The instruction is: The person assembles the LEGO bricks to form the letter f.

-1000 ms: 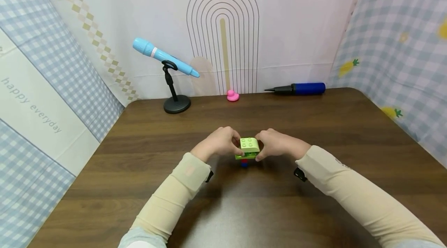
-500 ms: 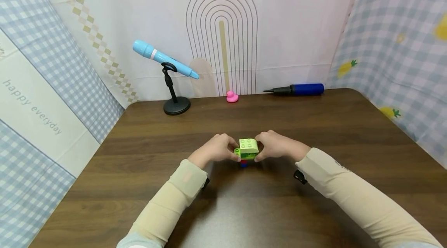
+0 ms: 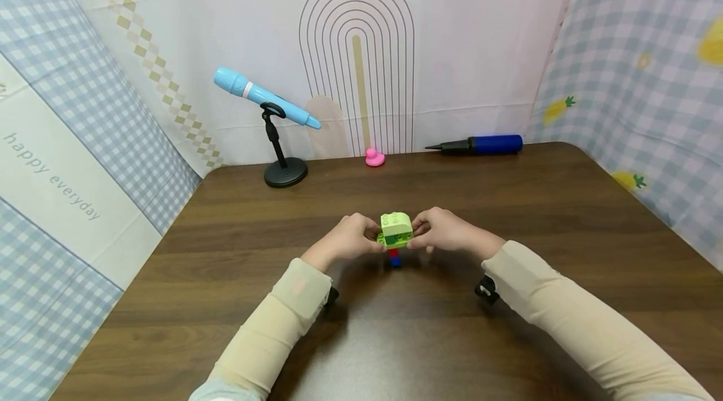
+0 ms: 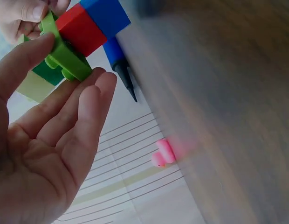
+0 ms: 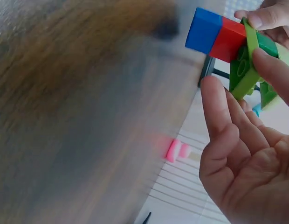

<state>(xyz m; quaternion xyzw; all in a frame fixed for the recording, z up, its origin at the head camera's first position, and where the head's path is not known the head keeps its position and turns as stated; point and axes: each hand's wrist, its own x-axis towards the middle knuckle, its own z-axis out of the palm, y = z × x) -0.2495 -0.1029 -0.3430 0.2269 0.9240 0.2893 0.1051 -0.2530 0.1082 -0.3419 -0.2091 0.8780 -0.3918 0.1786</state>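
A stack of toy building bricks is held between my two hands in the head view. On top is a pale lime curved brick, with a dark green brick beneath it. Below these lies a bright green plate, then a red brick and a blue brick at the bottom. My left hand pinches the plate's left end between thumb and fingers. From the other side, my right hand pinches its right end. In the wrist views the blue brick appears apart from the tabletop.
Along the back of the brown table stand a light blue microphone on a black stand, a pink rubber duck and a blue hand pump. Patterned cloth hangs behind and at both sides.
The brick stack has risen slightly and shifted a little left with both hands, and more of its red and blue bricks shows. My left fingers have moved lower on the plate's end.
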